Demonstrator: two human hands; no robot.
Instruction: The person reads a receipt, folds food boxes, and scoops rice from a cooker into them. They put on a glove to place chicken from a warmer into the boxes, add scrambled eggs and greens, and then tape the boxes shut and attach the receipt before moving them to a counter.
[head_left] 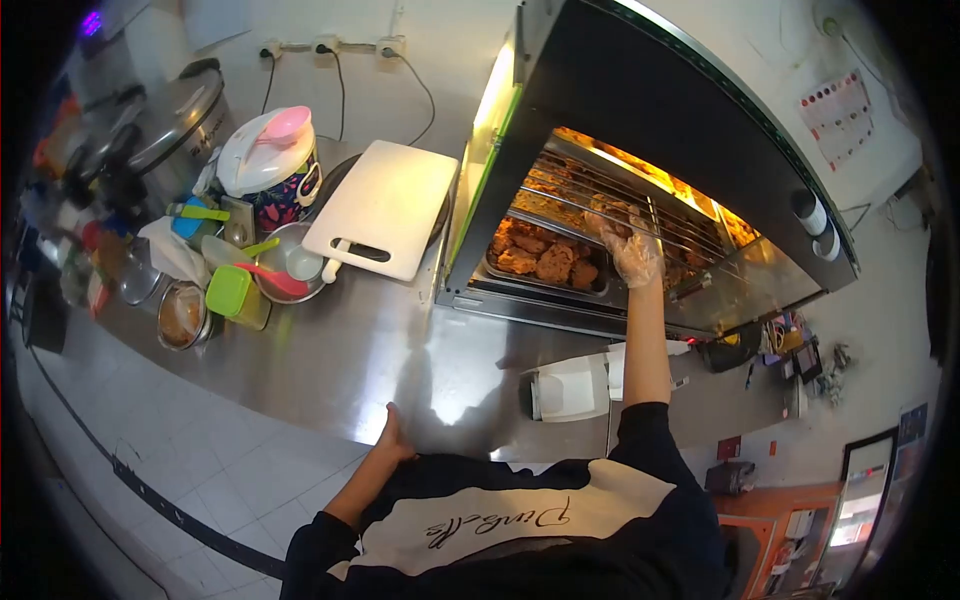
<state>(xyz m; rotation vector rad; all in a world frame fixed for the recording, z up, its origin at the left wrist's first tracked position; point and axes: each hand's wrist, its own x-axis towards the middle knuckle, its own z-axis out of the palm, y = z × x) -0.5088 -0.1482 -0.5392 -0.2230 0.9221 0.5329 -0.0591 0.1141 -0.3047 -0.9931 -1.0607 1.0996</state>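
Note:
My right hand, in a clear plastic glove, reaches into the lit warming cabinet near the wire rack. Its fingers are around a piece of fried food at the rack, partly hidden by bars and glare. Below and left of that hand, a metal tray holds browned fried pieces. My left hand is bare, by the counter's front edge, with the thumb raised and nothing visible in it. An open white box lies on the steel counter below the cabinet.
Left of the cabinet lies a white cutting board. Beside it are a flowered pot, a green-lidded container, a metal bowl with a red utensil, and a steel container. Cords hang from wall sockets.

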